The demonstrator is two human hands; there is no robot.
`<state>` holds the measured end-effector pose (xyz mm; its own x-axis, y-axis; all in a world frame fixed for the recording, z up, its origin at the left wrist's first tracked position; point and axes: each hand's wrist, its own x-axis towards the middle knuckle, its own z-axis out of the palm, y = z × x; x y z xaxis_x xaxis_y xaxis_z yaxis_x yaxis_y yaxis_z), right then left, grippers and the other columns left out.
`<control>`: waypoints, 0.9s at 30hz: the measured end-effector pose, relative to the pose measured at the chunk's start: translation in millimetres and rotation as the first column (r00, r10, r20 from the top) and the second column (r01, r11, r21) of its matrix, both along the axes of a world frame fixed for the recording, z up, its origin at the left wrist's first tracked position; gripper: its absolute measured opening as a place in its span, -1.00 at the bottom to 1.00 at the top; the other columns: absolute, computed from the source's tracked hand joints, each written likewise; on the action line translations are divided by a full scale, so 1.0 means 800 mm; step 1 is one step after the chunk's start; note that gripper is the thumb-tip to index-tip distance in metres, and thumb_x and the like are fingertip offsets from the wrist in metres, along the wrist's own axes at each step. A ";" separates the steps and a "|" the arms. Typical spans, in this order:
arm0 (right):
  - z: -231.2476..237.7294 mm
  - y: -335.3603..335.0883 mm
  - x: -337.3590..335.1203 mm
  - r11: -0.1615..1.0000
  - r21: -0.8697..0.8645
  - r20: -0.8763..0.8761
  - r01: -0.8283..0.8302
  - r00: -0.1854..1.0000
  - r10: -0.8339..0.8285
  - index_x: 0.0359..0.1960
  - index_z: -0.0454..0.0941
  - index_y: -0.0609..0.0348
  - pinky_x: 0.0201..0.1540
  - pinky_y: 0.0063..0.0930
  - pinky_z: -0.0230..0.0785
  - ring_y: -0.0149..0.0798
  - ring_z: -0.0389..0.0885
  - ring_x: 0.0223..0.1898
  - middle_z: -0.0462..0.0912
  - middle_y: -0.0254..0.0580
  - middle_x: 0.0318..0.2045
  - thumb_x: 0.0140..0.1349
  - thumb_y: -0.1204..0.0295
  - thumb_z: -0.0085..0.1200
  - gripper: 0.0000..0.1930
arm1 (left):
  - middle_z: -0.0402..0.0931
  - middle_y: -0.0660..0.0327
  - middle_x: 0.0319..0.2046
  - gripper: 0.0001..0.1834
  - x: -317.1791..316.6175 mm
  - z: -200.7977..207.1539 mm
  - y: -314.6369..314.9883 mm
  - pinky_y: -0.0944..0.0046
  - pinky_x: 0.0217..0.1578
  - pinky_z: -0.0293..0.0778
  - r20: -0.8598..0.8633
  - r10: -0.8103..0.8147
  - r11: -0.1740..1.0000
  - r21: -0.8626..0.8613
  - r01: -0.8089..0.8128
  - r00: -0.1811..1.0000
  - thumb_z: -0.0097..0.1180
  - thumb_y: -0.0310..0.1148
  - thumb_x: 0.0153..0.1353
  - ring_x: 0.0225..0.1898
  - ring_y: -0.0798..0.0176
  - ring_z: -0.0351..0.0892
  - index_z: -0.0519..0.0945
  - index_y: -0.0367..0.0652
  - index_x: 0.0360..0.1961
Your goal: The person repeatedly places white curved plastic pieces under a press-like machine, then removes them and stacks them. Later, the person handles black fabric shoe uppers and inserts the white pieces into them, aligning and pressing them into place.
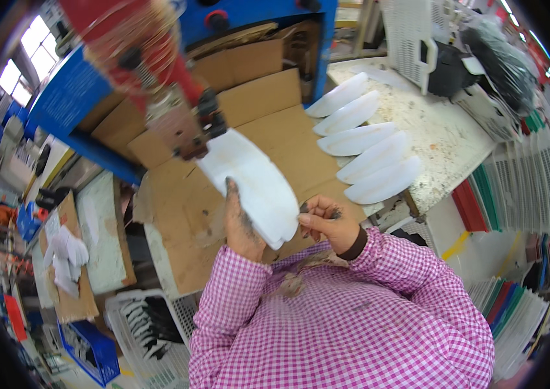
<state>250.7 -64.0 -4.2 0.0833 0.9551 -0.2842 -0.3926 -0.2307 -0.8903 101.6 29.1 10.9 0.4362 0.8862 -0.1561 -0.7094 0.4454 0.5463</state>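
Note:
A white curved flat piece [255, 185] is held up under the metal head of a red and blue machine [178, 123]. My left hand [241, 223] grips its lower left edge from behind. My right hand [323, 220] pinches its lower right edge with fingers closed. Both hands are smudged with dark marks. The top end of the piece touches the machine's dark clamp [207, 126]. Below the hands is my pink checked shirt [346, 318].
Several more white curved pieces [369, 152] lie fanned on a speckled bench [443, 129] at the right. Cardboard sheets [268, 97] cover the machine table. White baskets [411, 32] stand behind; coloured sheets [515, 194] are stacked at right. A crate [152, 330] with dark parts sits lower left.

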 end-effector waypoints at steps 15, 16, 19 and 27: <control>0.033 -0.016 0.136 0.907 0.158 0.135 0.391 0.901 -0.413 -0.32 0.52 0.19 -0.60 -0.65 0.32 -0.51 0.49 -0.62 0.54 -0.36 -0.62 0.14 0.41 0.15 -0.86 | 0.40 0.07 -0.04 -0.41 0.077 0.007 -0.009 0.08 -0.08 0.50 -0.069 -0.020 0.997 -0.079 0.014 0.997 -0.15 0.06 0.32 -0.07 0.04 0.46 0.21 -0.16 0.18; 0.036 -0.017 0.175 0.869 0.224 0.214 0.441 0.847 -0.486 -0.31 0.53 0.20 -0.62 -0.65 0.33 -0.49 0.50 -0.64 0.55 -0.32 -0.62 0.15 0.41 0.12 -0.86 | 0.39 0.06 -0.03 -0.40 0.072 0.005 -0.004 0.06 -0.08 0.51 -0.021 -0.050 0.995 -0.084 0.048 0.999 -0.15 0.06 0.32 -0.07 0.02 0.46 0.19 -0.16 0.19; 0.035 -0.017 0.290 0.746 0.302 0.299 0.594 0.684 -0.665 -0.27 0.53 0.23 -0.67 -0.71 0.29 -0.46 0.49 -0.70 0.56 -0.30 -0.65 0.18 0.39 0.10 -0.82 | 0.44 0.03 -0.12 -0.38 0.056 -0.005 0.008 0.05 -0.15 0.53 -0.027 -0.086 0.993 -0.090 0.083 0.996 -0.15 0.12 0.29 -0.14 -0.04 0.49 0.25 -0.16 0.15; -0.033 0.005 0.503 0.698 0.212 0.459 0.685 0.561 -0.689 -0.26 0.51 0.29 -0.66 -0.61 0.20 -0.48 0.35 -0.73 0.46 -0.37 -0.71 0.19 0.42 0.12 -0.82 | 0.47 0.06 -0.17 -0.40 0.038 -0.018 0.013 0.12 -0.18 0.53 -0.142 -0.020 0.996 -0.094 0.007 0.990 -0.15 0.13 0.29 -0.19 0.02 0.51 0.30 -0.14 0.12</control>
